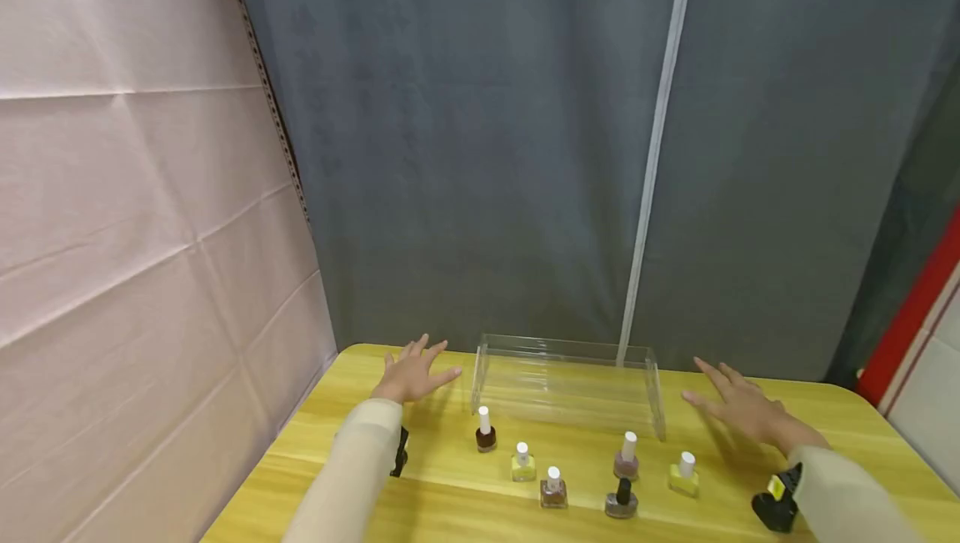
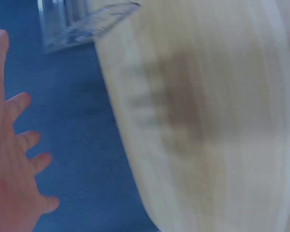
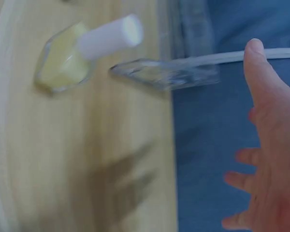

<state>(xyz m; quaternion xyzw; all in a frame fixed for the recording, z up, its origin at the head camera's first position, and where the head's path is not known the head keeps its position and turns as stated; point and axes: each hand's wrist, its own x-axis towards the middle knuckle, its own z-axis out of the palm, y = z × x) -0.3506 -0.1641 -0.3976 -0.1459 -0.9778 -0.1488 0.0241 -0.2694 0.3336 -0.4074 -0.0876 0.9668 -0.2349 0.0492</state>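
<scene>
My left hand (image 1: 414, 374) hovers over the left part of the table with fingers spread, holding nothing. On the other side my right hand (image 1: 742, 408) is held out likewise, its shadow falling on the wood. Between them stands a clear acrylic rack (image 1: 566, 384) at the back of the table. Bottles of nail polish stand before it: a dark one (image 1: 486, 439) nearest my left hand, a yellow one (image 1: 523, 466), a brown one (image 1: 553, 493), a mauve one (image 1: 626, 461), a black-capped one (image 1: 621, 503) and another yellow one (image 1: 683, 478) nearest my right hand.
The yellow wood-grain table (image 1: 450, 510) has rounded back corners. Behind it hangs a dark grey-blue curtain (image 1: 480, 151) with a pale vertical strip (image 1: 656, 151). A pinkish cloth wall (image 1: 135, 234) lines the left side. Black wrist devices (image 1: 777, 503) are strapped on both arms.
</scene>
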